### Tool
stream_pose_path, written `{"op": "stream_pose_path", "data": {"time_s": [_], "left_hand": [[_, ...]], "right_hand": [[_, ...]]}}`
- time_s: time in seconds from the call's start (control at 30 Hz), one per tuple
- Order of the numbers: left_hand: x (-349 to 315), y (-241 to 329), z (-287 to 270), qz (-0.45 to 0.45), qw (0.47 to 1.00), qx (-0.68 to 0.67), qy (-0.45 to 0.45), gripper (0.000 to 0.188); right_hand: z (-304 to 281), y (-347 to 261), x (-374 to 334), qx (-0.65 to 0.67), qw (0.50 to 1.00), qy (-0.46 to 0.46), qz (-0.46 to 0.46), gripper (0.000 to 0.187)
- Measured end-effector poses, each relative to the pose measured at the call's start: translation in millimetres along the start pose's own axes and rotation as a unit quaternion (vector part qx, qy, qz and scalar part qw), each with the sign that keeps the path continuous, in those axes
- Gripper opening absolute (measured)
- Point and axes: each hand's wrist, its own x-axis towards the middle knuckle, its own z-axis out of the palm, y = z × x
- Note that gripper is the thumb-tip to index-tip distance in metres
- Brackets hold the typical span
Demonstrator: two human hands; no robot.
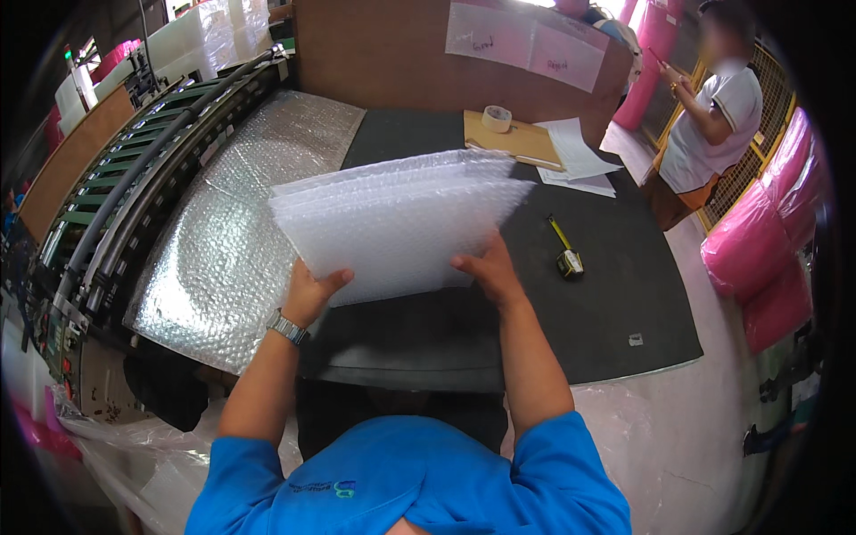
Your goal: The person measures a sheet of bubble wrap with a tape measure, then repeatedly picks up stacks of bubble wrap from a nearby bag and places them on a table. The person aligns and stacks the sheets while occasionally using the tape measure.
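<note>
Between my two hands, a stack of white bubble wrap sheets (392,236) stands tilted over the dark table mat, its upper edges fanned apart. My left hand (312,290) grips the lower left side, thumb across the front sheet and fingers hidden behind. At the lower right side, my right hand (489,269) clasps the stack in the same way, thumb in front. Whether the stack's bottom edge touches the mat (419,343), I cannot tell. A yellow and black tape measure (569,261) lies to the right of my right hand, its blade partly pulled out.
Silvery bubble sheet (223,223) covers the table's left part, beside a roller machine (152,169). At the back lie a clipboard (513,141), a tape roll (497,119) and white papers (580,152). A brown board (374,62) closes the far side. A person (709,116) stands right, near pink wrapped rolls (767,241).
</note>
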Motion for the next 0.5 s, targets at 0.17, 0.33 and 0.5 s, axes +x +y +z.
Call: {"op": "stream_pose_path", "data": {"time_s": [0.17, 0.33, 0.5], "left_hand": [[-2.4, 2.1, 10.3, 0.013, 0.998, 0.0, 0.065, 0.041], [-7.8, 21.4, 14.1, 0.083, 0.992, 0.014, 0.093, 0.039], [-10.2, 32.5, 17.6, 0.093, 0.991, 0.003, 0.1, 0.041]], "right_hand": [[11.6, 15.4, 4.1, 0.011, 0.999, 0.041, -0.025, 0.054], [15.7, 11.3, 16.7, 0.026, 0.998, 0.06, -0.022, 0.033], [18.3, 8.3, 21.2, 0.088, 0.995, 0.041, -0.037, 0.033]]}}
